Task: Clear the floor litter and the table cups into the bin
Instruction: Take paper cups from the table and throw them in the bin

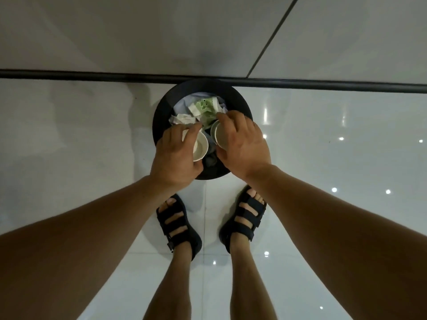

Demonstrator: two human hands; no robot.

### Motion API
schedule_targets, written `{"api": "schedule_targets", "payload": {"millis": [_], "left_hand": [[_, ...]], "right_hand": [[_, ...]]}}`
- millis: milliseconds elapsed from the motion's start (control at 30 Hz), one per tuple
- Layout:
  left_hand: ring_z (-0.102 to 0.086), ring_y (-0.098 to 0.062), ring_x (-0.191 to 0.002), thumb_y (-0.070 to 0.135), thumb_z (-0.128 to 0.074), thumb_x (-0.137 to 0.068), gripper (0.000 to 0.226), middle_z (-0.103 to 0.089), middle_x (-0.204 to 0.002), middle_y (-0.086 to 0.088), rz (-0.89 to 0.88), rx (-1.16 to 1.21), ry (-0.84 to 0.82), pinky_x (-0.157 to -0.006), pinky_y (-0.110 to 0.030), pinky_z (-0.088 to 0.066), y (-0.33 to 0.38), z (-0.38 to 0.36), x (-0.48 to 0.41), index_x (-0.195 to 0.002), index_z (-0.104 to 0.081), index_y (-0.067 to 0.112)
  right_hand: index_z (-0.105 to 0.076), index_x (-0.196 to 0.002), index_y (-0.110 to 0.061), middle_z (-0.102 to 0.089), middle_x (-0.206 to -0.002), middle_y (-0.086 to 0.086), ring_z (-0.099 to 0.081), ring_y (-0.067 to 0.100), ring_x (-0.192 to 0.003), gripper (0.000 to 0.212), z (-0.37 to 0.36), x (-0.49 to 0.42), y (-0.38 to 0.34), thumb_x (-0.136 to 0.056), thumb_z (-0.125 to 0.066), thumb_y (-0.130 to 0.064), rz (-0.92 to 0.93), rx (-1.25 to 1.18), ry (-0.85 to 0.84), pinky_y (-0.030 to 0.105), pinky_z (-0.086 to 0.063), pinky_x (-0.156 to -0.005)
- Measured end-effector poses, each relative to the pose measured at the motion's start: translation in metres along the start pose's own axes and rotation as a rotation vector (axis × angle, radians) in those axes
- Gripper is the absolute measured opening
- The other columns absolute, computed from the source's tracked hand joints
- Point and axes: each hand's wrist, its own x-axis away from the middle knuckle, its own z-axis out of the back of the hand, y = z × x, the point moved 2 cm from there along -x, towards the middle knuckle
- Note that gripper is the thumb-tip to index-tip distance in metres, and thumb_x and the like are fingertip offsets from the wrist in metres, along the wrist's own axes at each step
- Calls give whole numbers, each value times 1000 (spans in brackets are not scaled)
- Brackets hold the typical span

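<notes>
From the head view, our left grip (175,155) is clamped on a white paper cup (200,147), fingers over the top of its wall and thumb under it. Our right grip (242,146) is clamped the same way on a second paper cup (220,135). The two cups sit between the grips, just apart, their open mouths tipped up towards us. Both look empty, though the bottoms are in shadow.

Directly beneath both grips is the round black bin (240,99). Just beyond the fingertips, inside it, lies crumpled white and green paper litter (204,109). Both cups hang over the bin's mouth and are not yet released.

On our side of the grips, our sandals (179,225) stand on the glossy tiled floor (69,139). Beyond the grips, a black strip (92,73) runs along the foot of the wall.

We judge the cups to be very light, thin-walled and easy to crush. A gentle hold round the wall near the stiffer rim is enough. Once let go they should drop onto the soft paper, though so light a cup could bounce or tip out.
</notes>
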Motion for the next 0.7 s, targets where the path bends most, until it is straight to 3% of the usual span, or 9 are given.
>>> {"api": "schedule_targets", "payload": {"millis": [100, 167, 267, 367, 533, 700], "left_hand": [[-39, -35, -126, 38, -74, -66, 86, -44, -133, -15, -16, -118, -12, -99, -50, -36, 7, -14, -4, -141, -39, 15], [-33, -35, -134, 51, -61, -74, 83, -40, -141, -15, 2, -189, -8, -103, -52, -30, 7, -22, -4, -144, -36, 14], [-18, -37, -144, 67, -42, -82, 89, -28, -153, -18, 17, -241, -21, -110, -56, -20, -3, -30, -3, -149, -27, 11], [-15, -36, -145, 70, -40, -82, 92, -24, -155, -18, -36, -243, -30, -110, -57, -18, -8, -29, -3, -151, -24, 10], [-17, -37, -144, 71, -44, -79, 94, -25, -155, -18, -53, -253, -52, -106, -59, -26, -3, 0, 10, -150, -26, 11], [-22, -40, -142, 64, -56, -78, 91, -29, -152, -18, -13, -265, -99, -102, -62, -32, 31, 67, 20, -146, -28, 11]], "right_hand": [[-44, -143, -7, -48, -141, 19, -42, 36, -134, 62, -6, -6, 6, -89, -67, -27, 123, 67, -7, 44, -33, -113], [-24, -153, -12, -26, -157, 15, -16, 32, -148, 71, -15, -8, 12, -95, -58, -35, 142, 154, -123, 45, -14, -121], [4, -156, -15, 7, -163, 10, 12, 27, -149, 82, -27, -6, 21, -97, -38, -55, 139, 261, -202, 46, 4, -121], [13, -154, -16, 18, -162, 10, 21, 26, -147, 87, -33, -5, 24, -95, -27, -65, 132, 288, -221, 47, 8, -120], [11, -155, -19, 14, -162, 10, 19, 27, -148, 95, -11, 5, 28, -89, -39, -67, 95, 171, -224, 53, 3, -120], [19, -152, -25, 24, -160, 6, 30, 24, -144, 91, 51, 45, 30, -91, -32, -68, -61, 125, -251, 53, 6, -119]]}}
